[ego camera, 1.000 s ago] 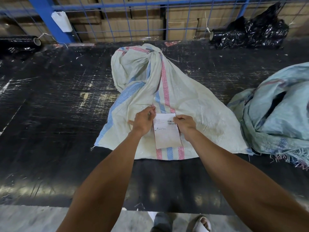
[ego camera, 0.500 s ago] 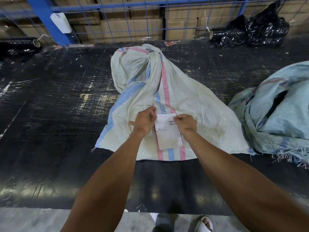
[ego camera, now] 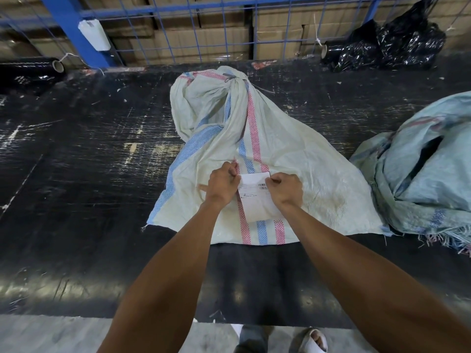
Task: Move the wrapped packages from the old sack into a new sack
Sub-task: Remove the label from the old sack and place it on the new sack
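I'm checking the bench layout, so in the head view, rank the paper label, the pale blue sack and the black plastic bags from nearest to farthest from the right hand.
1. Paper label, pinched by the right hand.
2. Pale blue sack, to its right.
3. Black plastic bags, far right corner.

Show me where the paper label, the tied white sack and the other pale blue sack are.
paper label [ego camera: 257,200], head view, on its printed white face between the hands.
tied white sack [ego camera: 300,161], head view, on its flat right side.
pale blue sack [ego camera: 430,179], head view, on its crumpled upper fabric.
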### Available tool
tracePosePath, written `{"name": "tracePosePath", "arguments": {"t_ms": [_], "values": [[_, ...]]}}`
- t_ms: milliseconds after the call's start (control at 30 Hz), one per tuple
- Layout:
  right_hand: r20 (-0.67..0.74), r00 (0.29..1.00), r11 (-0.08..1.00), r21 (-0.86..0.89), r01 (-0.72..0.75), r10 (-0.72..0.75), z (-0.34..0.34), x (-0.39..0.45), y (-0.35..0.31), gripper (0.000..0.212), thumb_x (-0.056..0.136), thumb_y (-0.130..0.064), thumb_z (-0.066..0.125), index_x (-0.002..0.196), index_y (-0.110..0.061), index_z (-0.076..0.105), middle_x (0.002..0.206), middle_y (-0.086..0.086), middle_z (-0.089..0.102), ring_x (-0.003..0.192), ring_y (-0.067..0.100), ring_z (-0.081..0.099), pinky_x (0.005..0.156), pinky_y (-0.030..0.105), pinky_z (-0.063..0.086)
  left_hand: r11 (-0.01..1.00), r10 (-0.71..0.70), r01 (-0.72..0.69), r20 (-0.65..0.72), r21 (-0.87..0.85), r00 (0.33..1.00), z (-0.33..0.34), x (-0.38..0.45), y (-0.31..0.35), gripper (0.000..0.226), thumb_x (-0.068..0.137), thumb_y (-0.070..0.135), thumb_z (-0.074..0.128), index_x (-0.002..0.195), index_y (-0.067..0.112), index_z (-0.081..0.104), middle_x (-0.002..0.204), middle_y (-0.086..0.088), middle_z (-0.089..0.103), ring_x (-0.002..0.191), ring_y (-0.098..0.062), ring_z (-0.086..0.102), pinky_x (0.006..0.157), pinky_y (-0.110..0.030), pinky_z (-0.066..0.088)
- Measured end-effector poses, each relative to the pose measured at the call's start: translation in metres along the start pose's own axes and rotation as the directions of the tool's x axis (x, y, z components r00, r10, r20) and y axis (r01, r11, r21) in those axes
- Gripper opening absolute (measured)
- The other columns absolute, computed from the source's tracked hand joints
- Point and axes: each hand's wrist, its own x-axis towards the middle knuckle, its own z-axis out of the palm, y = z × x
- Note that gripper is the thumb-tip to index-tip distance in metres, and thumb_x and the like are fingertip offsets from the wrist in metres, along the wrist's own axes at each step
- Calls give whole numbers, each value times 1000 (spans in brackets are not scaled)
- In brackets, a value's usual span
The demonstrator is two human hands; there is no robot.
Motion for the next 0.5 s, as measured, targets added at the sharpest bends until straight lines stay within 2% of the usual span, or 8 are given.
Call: {"name": "tracePosePath", "arguments": {"t_ms": [100, 167, 233, 333, 400, 467, 500], "values": [[-3, 999, 999, 32, -37, 37, -3, -2, -1, 36, 87, -38, 67, 119, -25, 57, 127, 3, 50, 98, 26, 62, 85, 36, 50, 998, 8, -8, -3, -55, 1000, 0, 2, -1, 9, 93, 14, 63, 93, 13, 55, 120, -5, 70, 110, -23, 62, 85, -26, 34], [-17, 1000, 998, 54, 18, -18, -6, -3, 1, 36, 88, -32, 67, 120, -23, 53, 127, 5, 48, 99, 25, 62, 87, 36, 51, 996, 35, -37, -18, -84, 999, 0, 1, -1, 13, 92, 10, 64, 90, 15, 51, 116, -6, 70, 109, -22, 63, 86, -26, 39], [-28, 979, 978, 33, 204, -203, -9, -5, 7, 26, 91, -23, 63, 117, -22, 59, 124, 5, 50, 98, 22, 62, 89, 36, 54, 994, 64, -66, -24, -83, 998, 2, 1, -4, 19, 92, 7, 62, 89, 20, 49, 107, -2, 70, 105, -20, 63, 94, -36, 44], [-29, 886, 886, -38, 461, -462, -10, -10, 19, 26, 95, -17, 56, 119, -21, 64, 121, 2, 51, 102, 19, 58, 90, 35, 53, 985, 174, -174, -53, 15, 983, 5, -2, -11, 32, 90, 4, 58, 84, 32, 45, 94, 12, 60, 95, -14, 56, 100, -65, 37], [-63, 856, 858, -71, 509, -513, -10, -14, 24, 31, 95, -15, 53, 126, -21, 59, 125, 3, 48, 110, 22, 54, 91, 34, 52, 968, 244, -240, -58, 73, 968, 7, -8, -11, 34, 90, 2, 56, 87, 35, 49, 109, 13, 56, 106, -17, 53, 100, -72, 31], [-89, 856, 861, -81, 503, -508, -11, -16, 26, 29, 95, -15, 53, 123, -21, 56, 127, 4, 46, 113, 23, 52, 90, 36, 53, 960, 264, -256, -67, 110, 962, 7, -15, -8, 25, 92, 0, 55, 93, 25, 58, 128, 7, 52, 122, -20, 48, 102, -68, 26], [-81, 848, 851, -83, 518, -524, -10, -16, 28, 25, 94, -15, 53, 119, -21, 58, 126, 3, 46, 111, 22, 53, 88, 37, 53, 954, 278, -267, -71, 140, 958, 6, -17, -7, 22, 92, 0, 56, 94, 21, 60, 131, 5, 51, 126, -20, 45, 103, -69, 24]]}}
